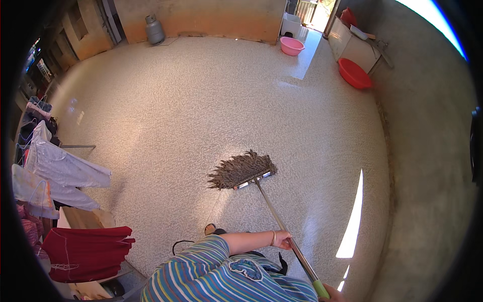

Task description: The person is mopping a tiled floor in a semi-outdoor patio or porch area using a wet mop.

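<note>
A flat mop with a shaggy grey-brown head point(244, 168) lies on the pale speckled floor in front of me. Its metal pole point(271, 208) slants back toward my lower right and ends in a green grip point(320, 288). My left hand point(284, 240), with a bangle at its wrist, is closed round the pole partway down. At the lower edge my right hand point(332, 293) is closed at the green grip, partly cut off by the picture's edge. One sandalled foot point(210, 229) shows behind the mop head.
Laundry hangs at the left, including a dark red garment point(88, 253) and pale trousers point(65, 168). A pink basin point(292, 46) and a red basin point(354, 73) stand far right, near a white cabinet point(356, 49). A grey gas cylinder point(154, 30) stands by the far wall. A concrete wall point(427, 151) borders the right.
</note>
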Demonstrator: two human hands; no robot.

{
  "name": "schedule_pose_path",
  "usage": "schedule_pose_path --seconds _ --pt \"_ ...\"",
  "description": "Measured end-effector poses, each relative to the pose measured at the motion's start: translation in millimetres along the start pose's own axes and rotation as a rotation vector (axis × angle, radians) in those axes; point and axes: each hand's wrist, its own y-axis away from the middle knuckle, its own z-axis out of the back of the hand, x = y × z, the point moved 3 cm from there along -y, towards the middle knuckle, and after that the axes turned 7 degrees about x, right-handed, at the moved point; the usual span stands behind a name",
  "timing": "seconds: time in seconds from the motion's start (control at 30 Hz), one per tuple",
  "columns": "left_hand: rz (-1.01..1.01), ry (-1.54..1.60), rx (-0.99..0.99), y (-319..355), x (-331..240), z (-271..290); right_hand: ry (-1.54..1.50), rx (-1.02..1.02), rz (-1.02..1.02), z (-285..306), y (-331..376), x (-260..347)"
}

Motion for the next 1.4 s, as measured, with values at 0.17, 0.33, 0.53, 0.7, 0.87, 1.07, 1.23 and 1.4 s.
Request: schedule_pose_path --seconds 0.17,0.33,0.53,0.7,0.87,1.07,1.23,1.4 --pt "0.031 -0.054 0.376 22.3 -13.3 -48.8 -0.362 -0.072 -0.063 14.9 -38.4 39.8" --pt "-0.060 -0.066 0.091 20.8 -99.1 -4.8 -0.957 0.178 0.189 27.3 -137.0 75.2" --pt "-0.356 0.148 -0.277 75.3 -213.5 119.9 -1.185 0.254 0.296 49.9 -228.9 194.4" --pt "-0.469 0.456 -0.406 149.7 -279.1 202.5 -1.229 0.330 0.333 67.5 -306.4 309.5" --pt "-0.525 0.469 -0.385 208.4 -358.5 225.3 -1.265 0.344 0.353 101.9 -361.6 417.7" --pt "-0.619 0.539 -0.271 206.9 -467.6 221.8 -1.270 0.282 0.346 158.1 -410.6 516.9" --pt "-0.559 0.594 -0.174 185.9 -564.4 208.7 -1.239 0.296 0.363 207.0 -448.7 597.6" --pt "-0.616 0.520 -0.103 184.4 -685.2 211.1 -1.247 0.313 0.383 257.0 -511.4 676.5"
